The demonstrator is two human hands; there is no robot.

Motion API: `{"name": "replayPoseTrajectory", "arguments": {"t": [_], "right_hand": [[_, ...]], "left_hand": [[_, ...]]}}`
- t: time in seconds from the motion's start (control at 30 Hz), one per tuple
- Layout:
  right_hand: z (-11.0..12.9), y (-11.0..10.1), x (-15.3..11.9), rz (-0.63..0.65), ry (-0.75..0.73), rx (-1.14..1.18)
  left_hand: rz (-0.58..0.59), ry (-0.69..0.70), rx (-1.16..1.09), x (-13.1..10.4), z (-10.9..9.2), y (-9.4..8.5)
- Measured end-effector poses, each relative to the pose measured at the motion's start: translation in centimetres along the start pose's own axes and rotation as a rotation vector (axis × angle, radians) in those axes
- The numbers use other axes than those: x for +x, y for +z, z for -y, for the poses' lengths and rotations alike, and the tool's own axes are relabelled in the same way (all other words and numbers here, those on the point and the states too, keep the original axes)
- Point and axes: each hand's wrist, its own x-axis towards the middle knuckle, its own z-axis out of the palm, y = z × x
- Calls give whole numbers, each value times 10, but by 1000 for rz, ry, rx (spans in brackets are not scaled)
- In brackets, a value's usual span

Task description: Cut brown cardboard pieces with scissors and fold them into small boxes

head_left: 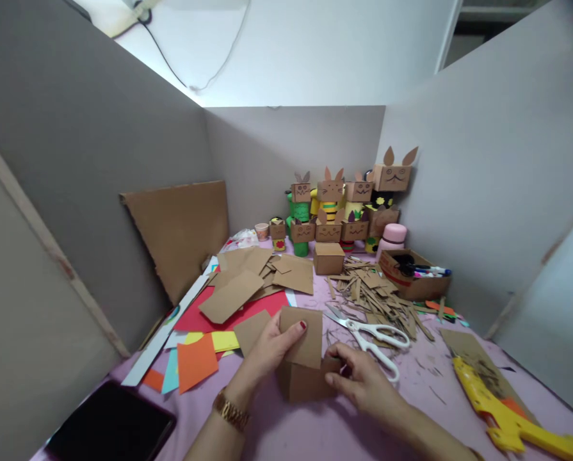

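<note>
My left hand [273, 346] is closed on a square cardboard piece [308, 330], thumb on its face and the other fingers hidden behind it. Just below, overlapped by that piece, is a folded cardboard box part [312, 383] with a darker inner side. My right hand [358, 378] pinches the right edge of this box part between thumb and fingers. Whether the two cardboard pieces are joined, I cannot tell. White-handled scissors [367, 333] lie partly open on the table just beyond my right hand.
Cardboard sheets [233, 298] and coloured paper [197, 362] lie left; cardboard scraps [375, 291] lie right. A yellow glue gun [497, 410] is at front right, a black tablet [111, 426] at front left. Behind are a closed cardboard box [329, 259] and several animal figures [330, 192].
</note>
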Motion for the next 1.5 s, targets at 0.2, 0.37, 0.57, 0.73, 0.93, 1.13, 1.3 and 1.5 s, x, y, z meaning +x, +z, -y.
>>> {"name": "replayPoseTrajectory", "arguments": {"t": [0.2, 0.37, 0.57, 0.73, 0.93, 1.13, 1.3, 1.5], "right_hand": [[-9, -34, -4, 37, 22, 116], [-1, -33, -6, -5, 26, 175], [7, -24, -11, -42, 14, 208], [7, -17, -25, -80, 77, 254], [14, 10, -32, -290, 203, 738], [7, 19, -29, -394, 201, 592], [4, 18, -34, -357, 243, 523], [9, 20, -36, -352, 293, 593]], "left_hand": [[256, 142, 583, -10, 4, 17], [336, 252, 1046, -11, 23, 36], [206, 354, 828, -10, 43, 32], [17, 112, 531, -22, 60, 26], [-67, 76, 315, -37, 80, 40], [-96, -33, 210, -38, 72, 45], [-92, 3, 170, -38, 73, 44], [-144, -10, 144, -40, 72, 49]]}}
